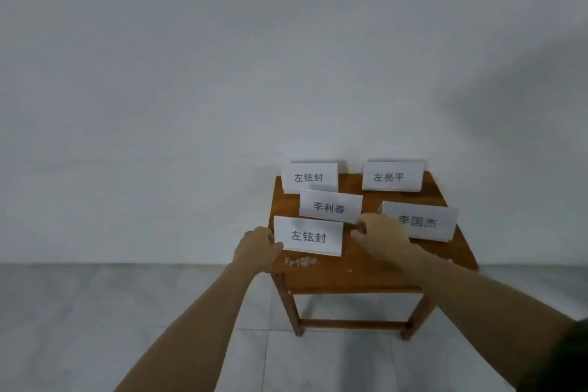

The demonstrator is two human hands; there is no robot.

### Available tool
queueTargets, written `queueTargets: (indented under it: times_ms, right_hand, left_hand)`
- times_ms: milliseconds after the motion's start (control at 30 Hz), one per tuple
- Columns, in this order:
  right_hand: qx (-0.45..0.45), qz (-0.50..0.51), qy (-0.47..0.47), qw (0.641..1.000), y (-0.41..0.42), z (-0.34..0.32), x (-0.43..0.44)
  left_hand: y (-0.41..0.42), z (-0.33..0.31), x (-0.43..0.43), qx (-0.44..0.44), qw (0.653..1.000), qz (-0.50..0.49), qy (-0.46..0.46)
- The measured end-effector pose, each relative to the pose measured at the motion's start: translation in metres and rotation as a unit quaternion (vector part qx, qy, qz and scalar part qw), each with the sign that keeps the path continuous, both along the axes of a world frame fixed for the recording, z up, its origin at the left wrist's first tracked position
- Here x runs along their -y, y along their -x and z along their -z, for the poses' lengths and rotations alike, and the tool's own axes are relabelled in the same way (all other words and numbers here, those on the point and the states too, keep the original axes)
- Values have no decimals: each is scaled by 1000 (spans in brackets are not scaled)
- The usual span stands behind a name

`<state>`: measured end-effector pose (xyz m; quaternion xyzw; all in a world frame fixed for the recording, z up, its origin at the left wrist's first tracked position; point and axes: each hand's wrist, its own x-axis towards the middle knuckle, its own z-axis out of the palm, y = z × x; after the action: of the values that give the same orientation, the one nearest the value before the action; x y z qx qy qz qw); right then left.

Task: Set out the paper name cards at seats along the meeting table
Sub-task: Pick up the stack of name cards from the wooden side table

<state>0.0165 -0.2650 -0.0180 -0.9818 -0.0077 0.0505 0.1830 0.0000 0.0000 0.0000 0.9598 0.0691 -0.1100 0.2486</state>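
Against a white wall (191, 73), I see a small brown wooden table (375, 274) bearing five white folded-paper name cards (393, 177). My left hand (257, 247) grips the nearest card (308, 236) by its left edge. My right hand (378, 235) is curled just beside its right edge, and I cannot tell whether it grasps anything.

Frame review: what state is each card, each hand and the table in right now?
Far-left card: upright, untouched.
Far-right card: upright, untouched.
Middle card: upright, slightly skewed.
Right card: upright, angled, near corner hidden.
Near-left card: upright, gripped at left edge.
Left hand: holds near-left card's left edge.
Right hand: fingers curled beside near-left card's right edge; contact unclear.
Table: standing, pale chipped patch at near edge.
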Motion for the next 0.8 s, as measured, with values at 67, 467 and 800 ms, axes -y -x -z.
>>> queueTargets:
  times_ms: [67,467,800]
  right_hand:
    - [-13,29,-25,999,-22,13,-5]
    - [-210,247,-194,926,-93,94,-59]
    - [-150,303,-232,912,-96,95,-82]
  left_hand:
    - [-23,11,-5,-15,1000,-18,9]
    - [-129,85,-21,-173,944,-83,268]
    - [-166,95,-18,-203,910,-54,357]
